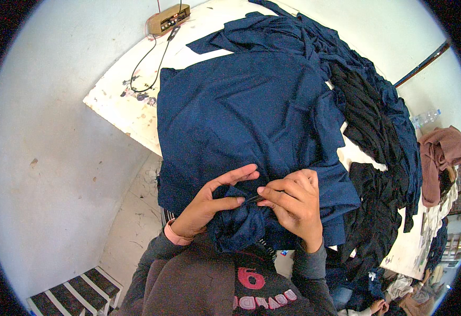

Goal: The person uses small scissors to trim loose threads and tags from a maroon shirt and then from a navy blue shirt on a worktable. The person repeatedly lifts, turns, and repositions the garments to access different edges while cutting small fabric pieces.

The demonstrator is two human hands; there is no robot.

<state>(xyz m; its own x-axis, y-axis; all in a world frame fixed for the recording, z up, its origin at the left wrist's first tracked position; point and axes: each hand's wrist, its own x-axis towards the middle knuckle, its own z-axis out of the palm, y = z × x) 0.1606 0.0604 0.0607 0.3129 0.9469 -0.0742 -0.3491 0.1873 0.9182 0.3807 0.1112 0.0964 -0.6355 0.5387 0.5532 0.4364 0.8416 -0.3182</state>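
A large navy blue garment (230,110) spreads over the near part of the white table and hangs down toward my lap. My left hand (201,205), with a pink band at the wrist, has its thumb on a bunched part of this cloth. Its upper fingers stretch out above the thumb, and a fold of cloth lies between them; any lower fingers are hidden. Close by, my right hand (292,204) pinches a thin dark tool (252,199) with narrow tips, pointing at the cloth beside my left thumb. The tool's exact kind is too small to make out.
The white table (114,100) has a stained left corner. A brown box (168,20) with a black cable sits at its far edge. Black garments (370,110) lie to the right, near a clear bottle (425,118) and brown cloth (441,152). A striped rack (75,295) stands lower left. Another person's hand (379,305) shows lower right.
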